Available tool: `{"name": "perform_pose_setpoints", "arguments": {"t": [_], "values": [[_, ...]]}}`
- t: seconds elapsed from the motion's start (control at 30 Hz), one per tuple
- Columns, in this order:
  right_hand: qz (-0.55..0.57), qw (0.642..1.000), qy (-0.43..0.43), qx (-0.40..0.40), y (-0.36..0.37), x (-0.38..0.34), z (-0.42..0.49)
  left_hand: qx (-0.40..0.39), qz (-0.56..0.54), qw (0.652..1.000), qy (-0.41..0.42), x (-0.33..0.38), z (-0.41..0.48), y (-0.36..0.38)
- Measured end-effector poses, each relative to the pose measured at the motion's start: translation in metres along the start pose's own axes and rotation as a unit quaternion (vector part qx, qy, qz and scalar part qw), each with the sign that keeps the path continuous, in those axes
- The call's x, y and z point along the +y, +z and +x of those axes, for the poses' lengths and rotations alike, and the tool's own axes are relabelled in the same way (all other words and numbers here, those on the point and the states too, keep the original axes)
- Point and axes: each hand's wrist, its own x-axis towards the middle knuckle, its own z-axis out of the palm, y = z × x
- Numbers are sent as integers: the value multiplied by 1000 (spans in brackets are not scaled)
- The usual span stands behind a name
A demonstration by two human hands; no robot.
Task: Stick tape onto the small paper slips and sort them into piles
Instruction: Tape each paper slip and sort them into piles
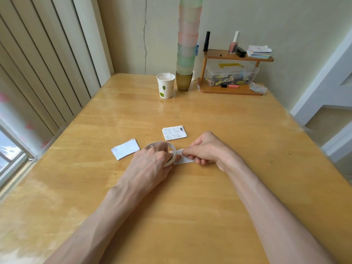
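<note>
Head view: grips tape roll (pixel 159 142) with left hand (pixel 150 162), pinches printed slip (pixel 183 159) with right hand (pixel 207 147), mid-table (pixel 190 206) near both piles. Best: keep slip flat, pull tape straight, smooth before tearing.

Soft daylight from the window (pixel 9 149) at left, glare on the table (pixel 133 96), wide-angle bending at edges

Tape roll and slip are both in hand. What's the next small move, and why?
Probably ease the tape roll a little away from the right hand to draw tape along the slip. The left hand grips the roll right at the slip's left end, and the right hand pinches the slip's other end, so it looks anchored.
</note>
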Motion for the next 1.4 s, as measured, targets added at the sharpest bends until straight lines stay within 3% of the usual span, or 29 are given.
{"name": "perform_pose_setpoints", "arguments": {"t": [0.4,0.73,1.07,1.4], "values": [[52,998,-15,-41,-17,10,-2,21,-48,998,-32,-2,-2,6],[63,996,-20,-53,-20,12,-2,28,-229,965,-127,-5,-3,6],[30,998,-43,-40,-20,6,-8,53,-165,970,-170,-6,-3,11],[-18,997,-43,-63,-12,4,-12,-39,-211,961,-175,-12,-2,5]]}}
